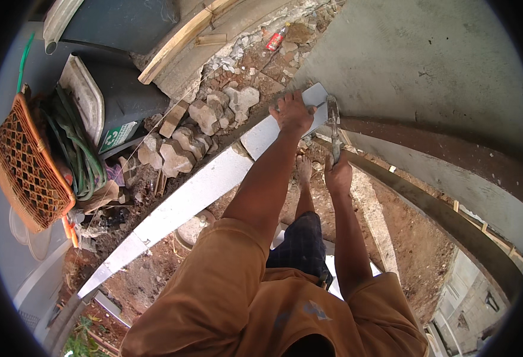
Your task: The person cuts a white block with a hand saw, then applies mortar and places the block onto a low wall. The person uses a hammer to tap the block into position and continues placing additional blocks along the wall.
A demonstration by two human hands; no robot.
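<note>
A small outdoor building site, apparently in a yard; bare reddish earth [417, 241], a low line of pale blocks [190, 189], heaped paving stones [177, 157], rubble [233, 58], timber [184, 39] and a grey plastered wall [422, 65] show the construction; a dark bin [133, 89], coiled green hose [78, 152] and wicker basket [30, 163] suggest the yard.

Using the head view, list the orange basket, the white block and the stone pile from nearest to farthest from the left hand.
1. White block: nearest, directly under the left hand.
2. Stone pile: to the hand's left, just beyond the block row.
3. Orange basket: farthest, near the picture's left edge.
</note>
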